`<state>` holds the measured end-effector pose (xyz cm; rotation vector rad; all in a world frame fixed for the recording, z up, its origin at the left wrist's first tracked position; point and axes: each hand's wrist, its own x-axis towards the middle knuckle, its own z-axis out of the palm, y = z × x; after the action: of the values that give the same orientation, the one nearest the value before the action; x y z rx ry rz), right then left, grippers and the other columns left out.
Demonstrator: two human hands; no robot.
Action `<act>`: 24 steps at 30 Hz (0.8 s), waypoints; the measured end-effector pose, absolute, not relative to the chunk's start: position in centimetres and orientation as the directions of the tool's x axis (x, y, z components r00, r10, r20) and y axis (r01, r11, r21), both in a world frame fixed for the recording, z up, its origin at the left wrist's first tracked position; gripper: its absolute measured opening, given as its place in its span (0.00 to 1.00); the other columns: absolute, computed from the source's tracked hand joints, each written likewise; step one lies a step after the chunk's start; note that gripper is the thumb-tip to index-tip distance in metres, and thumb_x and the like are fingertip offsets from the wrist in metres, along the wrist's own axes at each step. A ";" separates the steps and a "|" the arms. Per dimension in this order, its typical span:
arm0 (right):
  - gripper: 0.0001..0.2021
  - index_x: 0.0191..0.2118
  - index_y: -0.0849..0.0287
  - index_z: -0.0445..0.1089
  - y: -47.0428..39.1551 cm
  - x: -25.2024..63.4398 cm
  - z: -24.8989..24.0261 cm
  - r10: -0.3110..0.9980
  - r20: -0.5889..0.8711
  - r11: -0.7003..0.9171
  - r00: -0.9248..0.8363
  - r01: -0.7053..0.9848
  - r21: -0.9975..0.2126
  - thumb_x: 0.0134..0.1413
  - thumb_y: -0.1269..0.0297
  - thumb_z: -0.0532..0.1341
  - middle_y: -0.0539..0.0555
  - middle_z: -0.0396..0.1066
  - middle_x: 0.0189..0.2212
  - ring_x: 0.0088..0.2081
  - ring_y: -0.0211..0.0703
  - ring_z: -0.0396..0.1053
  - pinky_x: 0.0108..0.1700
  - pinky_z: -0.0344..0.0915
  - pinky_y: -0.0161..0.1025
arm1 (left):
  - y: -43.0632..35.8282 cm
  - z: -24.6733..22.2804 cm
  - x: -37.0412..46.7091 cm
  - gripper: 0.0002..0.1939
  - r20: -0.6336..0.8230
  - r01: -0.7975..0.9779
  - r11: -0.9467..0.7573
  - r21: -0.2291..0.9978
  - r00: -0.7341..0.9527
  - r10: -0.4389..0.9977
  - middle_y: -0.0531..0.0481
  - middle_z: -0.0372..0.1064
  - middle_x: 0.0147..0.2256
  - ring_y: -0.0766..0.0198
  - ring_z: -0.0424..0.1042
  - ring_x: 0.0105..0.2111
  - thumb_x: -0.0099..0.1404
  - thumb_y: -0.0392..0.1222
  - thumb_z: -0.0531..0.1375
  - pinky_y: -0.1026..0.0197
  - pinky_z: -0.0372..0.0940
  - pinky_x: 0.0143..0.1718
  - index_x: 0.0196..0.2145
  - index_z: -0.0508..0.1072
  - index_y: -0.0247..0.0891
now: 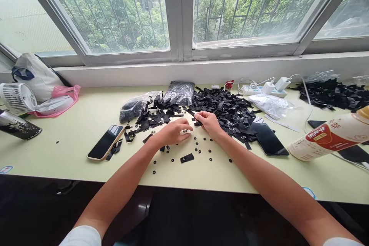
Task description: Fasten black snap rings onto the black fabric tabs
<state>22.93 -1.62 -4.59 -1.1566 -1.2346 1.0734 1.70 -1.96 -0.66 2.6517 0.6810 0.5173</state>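
My right hand (210,123) pinches a short black strip (190,112) between thumb and fingertips, at the near-left edge of a big heap of similar black strips (221,103). To its left, my left hand (175,131) hovers low over the table, fingers curved and thumb apart, with small round black pieces close by its fingertips. Several of these small black rings (210,159) lie scattered on the tabletop below both hands. One black strip (187,158) with a small light mark lies flat in front of me. A smaller pile of strips (154,117) spreads beyond my left hand.
Filled plastic bags (179,92) stand at the back. A phone (106,143) lies left, another dark phone (269,138) right. Farther right are a bottle (331,134), a power strip (276,91) with cables and another black heap (337,94). A fan (17,97) and tumbler (19,126) sit far left.
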 end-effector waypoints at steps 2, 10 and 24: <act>0.20 0.32 0.61 0.75 -1.6 23.0 -4.7 0.990 0.129 0.128 0.050 0.021 -0.992 0.49 0.45 0.67 0.52 0.72 0.28 0.23 0.33 0.57 0.23 0.53 0.33 | -2.6 -0.8 2.5 0.13 0.254 0.316 -0.841 0.439 0.854 0.454 0.42 0.71 0.45 0.57 0.71 0.42 0.68 0.44 0.61 0.58 0.66 0.44 0.47 0.78 0.38; 0.19 0.32 0.60 0.75 -1.6 23.0 -4.6 0.991 0.130 0.128 0.033 0.062 -0.990 0.50 0.46 0.66 0.51 0.72 0.28 0.23 0.33 0.57 0.23 0.54 0.34 | -2.3 -2.0 3.2 0.11 0.201 0.338 -0.845 0.414 0.871 0.447 0.45 0.74 0.39 0.61 0.72 0.35 0.69 0.34 0.56 0.60 0.66 0.39 0.38 0.80 0.39; 0.18 0.34 0.58 0.79 -2.4 22.5 -4.2 0.971 0.228 0.237 -0.068 0.211 -0.948 0.53 0.47 0.65 0.53 0.77 0.30 0.30 0.42 0.69 0.34 0.62 0.38 | -2.0 -1.2 3.6 0.11 0.249 0.141 -0.296 0.945 0.279 0.927 0.47 0.79 0.29 0.64 0.73 0.26 0.58 0.45 0.68 0.61 0.71 0.30 0.36 0.83 0.36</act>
<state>22.49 -2.37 -4.16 -1.1636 -1.5021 0.9494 3.57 -2.00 -1.24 1.6618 0.9930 1.1138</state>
